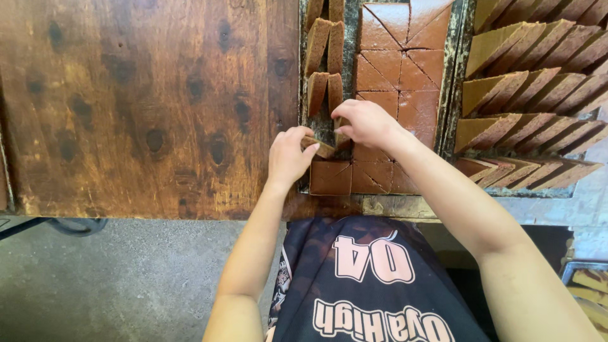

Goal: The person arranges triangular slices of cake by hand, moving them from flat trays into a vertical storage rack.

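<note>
Head cam, looks straight down, close

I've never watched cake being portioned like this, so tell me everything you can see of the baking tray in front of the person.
The baking tray is a dark, worn metal pan lying flat on the wooden table. It holds a brown sheet cake scored into triangles, with several cut pieces stood on edge along its left side. Both hands work inside it: the left hand and the right hand each grip a triangular piece.

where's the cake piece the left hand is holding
In the head view, the triangular cake piece sits pinched in the left hand at the baking tray's left edge, beside the right hand.
</note>
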